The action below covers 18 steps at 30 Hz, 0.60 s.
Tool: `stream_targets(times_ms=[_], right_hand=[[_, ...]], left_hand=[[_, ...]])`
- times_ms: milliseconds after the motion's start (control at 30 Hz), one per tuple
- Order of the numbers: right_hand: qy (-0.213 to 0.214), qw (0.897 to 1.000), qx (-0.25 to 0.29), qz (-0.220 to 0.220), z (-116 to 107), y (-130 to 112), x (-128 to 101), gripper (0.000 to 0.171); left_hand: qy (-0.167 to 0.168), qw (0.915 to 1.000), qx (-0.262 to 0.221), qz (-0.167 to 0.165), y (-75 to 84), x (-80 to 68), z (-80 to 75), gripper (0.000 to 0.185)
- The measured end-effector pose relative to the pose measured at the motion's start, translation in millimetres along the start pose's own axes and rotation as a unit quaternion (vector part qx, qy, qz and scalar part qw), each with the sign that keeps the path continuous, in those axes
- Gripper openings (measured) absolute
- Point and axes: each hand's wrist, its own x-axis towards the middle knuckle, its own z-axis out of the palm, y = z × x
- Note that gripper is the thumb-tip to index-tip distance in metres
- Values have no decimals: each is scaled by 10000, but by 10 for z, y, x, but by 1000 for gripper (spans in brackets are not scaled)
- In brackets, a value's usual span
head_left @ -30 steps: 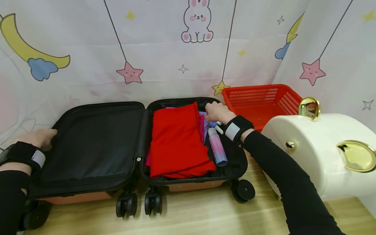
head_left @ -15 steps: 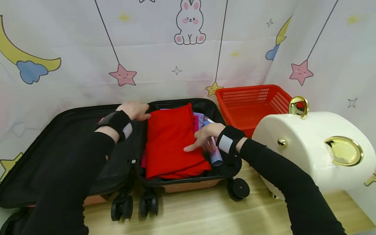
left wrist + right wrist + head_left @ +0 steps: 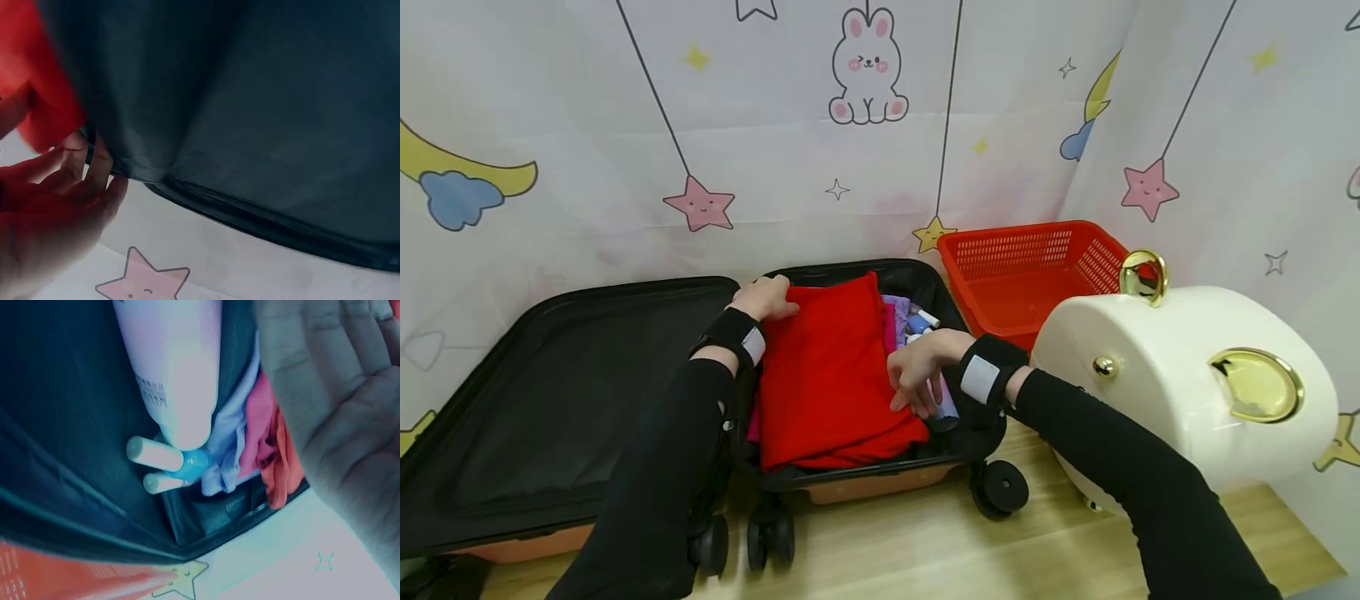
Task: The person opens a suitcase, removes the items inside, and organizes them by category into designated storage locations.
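An open suitcase [image 3: 957, 440] lies flat on the floor. Its right half holds a folded red cloth [image 3: 827, 367] on pink and lavender clothes [image 3: 250, 431]. Beside them lie a pale pink-to-blue bottle [image 3: 175, 369] and small white-capped tubes [image 3: 921, 320]. My left hand [image 3: 767, 297] rests with relaxed fingers on the red cloth's far left corner, by the black lining [image 3: 250, 112]. My right hand [image 3: 917, 377] hovers at the cloth's right edge, over the bottle, and holds nothing. In the right wrist view its palm [image 3: 337, 394] is spread.
The suitcase's left half [image 3: 550, 392] is a bare black lid. A red mesh basket [image 3: 1030, 267] stands behind on the right. A white rounded case with gold fittings [image 3: 1187, 375] sits close to the right. A printed curtain hangs behind, and wooden floor lies in front.
My left hand left the lid's left edge and moved right to the red cloth's far corner. My right hand drew back from the far tubes to the cloth's right edge.
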Motion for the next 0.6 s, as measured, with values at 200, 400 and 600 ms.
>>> stream_targets(times_ms=[200,400,600], right_hand=[[16,9982,431,-406,-56,17,-31,24],[514,9884,1316,-559,-139,54,-135,26],[1514,9643,2156,-256,-331,164,-307,39]], left_hand=[[-67,9978,-640,-160,6,-6,-32,46],[-202,9873,-1550,-287,6,-61,-81,41],[-422,9509,-3065,41,12,-119,-255,18]])
